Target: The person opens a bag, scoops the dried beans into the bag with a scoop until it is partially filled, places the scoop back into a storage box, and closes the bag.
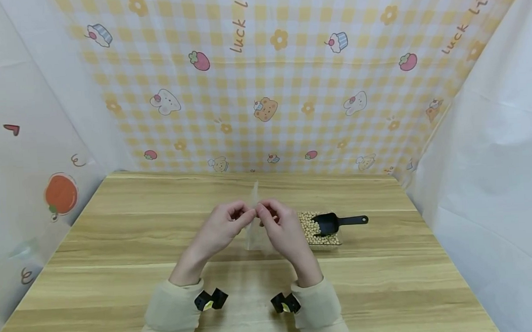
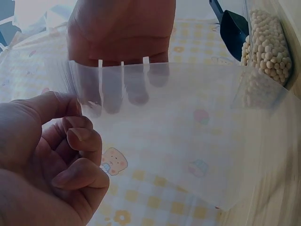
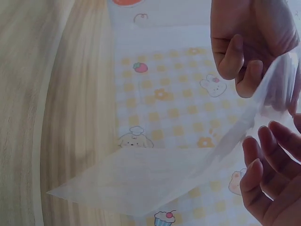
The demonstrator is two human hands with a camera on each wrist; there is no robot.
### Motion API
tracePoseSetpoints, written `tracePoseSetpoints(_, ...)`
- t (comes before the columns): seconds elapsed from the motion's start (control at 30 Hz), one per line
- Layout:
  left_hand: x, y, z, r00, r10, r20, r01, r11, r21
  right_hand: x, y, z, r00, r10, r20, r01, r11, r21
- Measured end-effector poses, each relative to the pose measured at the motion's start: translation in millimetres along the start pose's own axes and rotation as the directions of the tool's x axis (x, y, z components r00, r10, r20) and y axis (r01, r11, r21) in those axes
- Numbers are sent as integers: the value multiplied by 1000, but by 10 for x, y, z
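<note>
A thin translucent plastic bag [image 1: 254, 237] hangs between the two hands over the table, its lower part spread out flat and see-through. My left hand [image 1: 219, 229] pinches its upper edge between thumb and index finger, other fingers curled in. Opposite it, the right hand [image 1: 284, 228] pinches the same edge, the two sets of fingertips almost meeting. In the left wrist view, the fingers of the right hand [image 2: 124, 35] show dimly through the bag [image 2: 183, 127]. The right wrist view has the bag [image 3: 136, 179] slanting down from both hands to a pointed corner.
Just right of the right hand stands a clear box [image 1: 325, 246] of pale round beans [image 1: 307, 224]. A black scoop [image 1: 328, 224] lies in the beans, handle pointing right. Behind the wooden table [image 1: 119, 271] hangs a yellow checked cloth [image 1: 307, 85]; white cloths flank both sides.
</note>
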State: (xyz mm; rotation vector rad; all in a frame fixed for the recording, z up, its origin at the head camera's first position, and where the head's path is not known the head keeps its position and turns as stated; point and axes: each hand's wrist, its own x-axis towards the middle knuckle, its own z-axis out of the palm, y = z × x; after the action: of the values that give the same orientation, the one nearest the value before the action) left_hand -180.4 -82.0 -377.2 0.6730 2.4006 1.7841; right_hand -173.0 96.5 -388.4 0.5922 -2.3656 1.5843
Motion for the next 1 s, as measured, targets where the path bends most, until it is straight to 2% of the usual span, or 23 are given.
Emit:
tracePoseSetpoints(0.47,40,-49,91,999,24,-24,-22,998,55,0,14,-13,999,39,38,-39,999,10)
tracePoseSetpoints(0.7,35,-32,89,999,28,21,-30,995,97,4,42,-45,998,42,46,-44,998,50)
tracePoseSetpoints(0.9,29,-58,76,997,26,68,-31,997,75,9,86,-80,992,83,99,-97,984,148)
tracePoseSetpoints(1.0,31,-78,69,996,20,91,-22,999,25,20,71,-93,988,107,114,-126,977,171)
